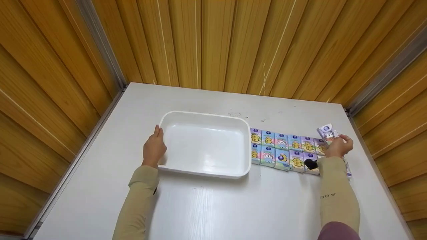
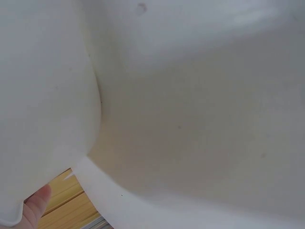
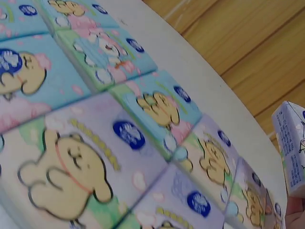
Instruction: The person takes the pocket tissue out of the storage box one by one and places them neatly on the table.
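An open white plastic bin stands on the table, its inside bare. My left hand grips the bin's left wall near the rim; in the left wrist view, part of a finger shows past the wall. My right hand holds up a purple-and-white tissue pack above the right end of two rows of tissue packs. In the right wrist view, the held tissue pack is cut off at the right edge. My right forearm hides some packs in the near row.
The rows lie flat, with packs side by side, and their left end meets the bin's right wall. The white table is bounded by wood-patterned panels at the back and both sides. A small black object is by my right wrist.
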